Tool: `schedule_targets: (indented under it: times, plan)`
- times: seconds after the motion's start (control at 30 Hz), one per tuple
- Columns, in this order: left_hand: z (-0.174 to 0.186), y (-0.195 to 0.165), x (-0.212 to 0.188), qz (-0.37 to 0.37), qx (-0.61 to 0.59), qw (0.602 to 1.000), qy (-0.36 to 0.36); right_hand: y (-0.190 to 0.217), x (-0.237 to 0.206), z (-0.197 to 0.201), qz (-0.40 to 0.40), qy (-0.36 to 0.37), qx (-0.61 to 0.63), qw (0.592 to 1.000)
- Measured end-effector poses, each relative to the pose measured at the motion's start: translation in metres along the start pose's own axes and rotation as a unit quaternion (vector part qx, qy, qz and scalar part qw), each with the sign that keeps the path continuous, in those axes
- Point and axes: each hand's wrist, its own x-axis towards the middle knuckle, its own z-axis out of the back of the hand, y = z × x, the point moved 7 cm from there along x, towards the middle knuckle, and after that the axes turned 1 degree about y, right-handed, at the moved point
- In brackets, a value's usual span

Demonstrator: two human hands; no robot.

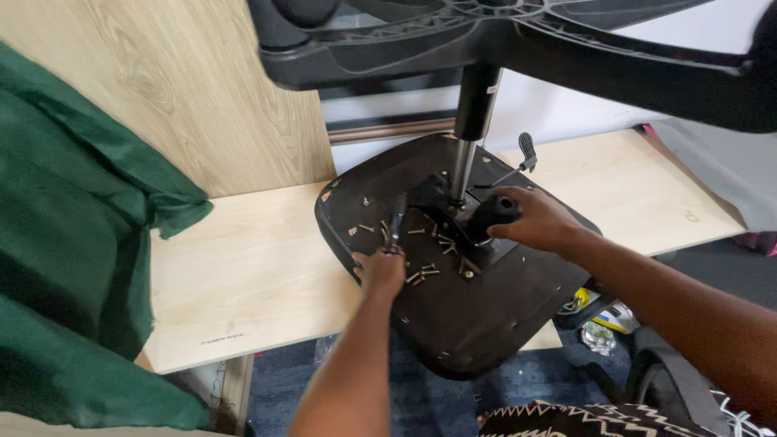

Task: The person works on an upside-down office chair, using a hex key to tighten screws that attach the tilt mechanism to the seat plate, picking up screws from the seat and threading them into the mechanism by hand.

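Upturned black plastic chair seat base (pixel 461 311) lies on pale wood worktop (pixel 243 267), w/ small brass screws (pixel 425 273) scattered betw. both hands. Left hand (pixel 380 271) grip closed on dark slim tool (pixel 396 220). Right hand (pixel 538 220) grip wrapped round black knob handle (pixel 494 212), beside steel gas cylinder (pixel 463 170).

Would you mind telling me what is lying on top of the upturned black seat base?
Loose screws lie scattered on the seat base beside the metal mechanism. The left hand and right hand cover whatever lies beneath them.
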Motion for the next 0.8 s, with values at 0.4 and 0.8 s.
schedule_targets:
  times: [0.4,0.8]
  plan:
    - [-0.017,-0.01,-0.074,0.192,-0.096,0.976,-0.037,-0.002,0.006,0.002,0.051,0.006,0.03,0.998]
    - [-0.05,-0.009,-0.123,0.201,-0.137,0.966,0.084,0.011,0.013,-0.016,0.001,0.006,0.089,0.996]
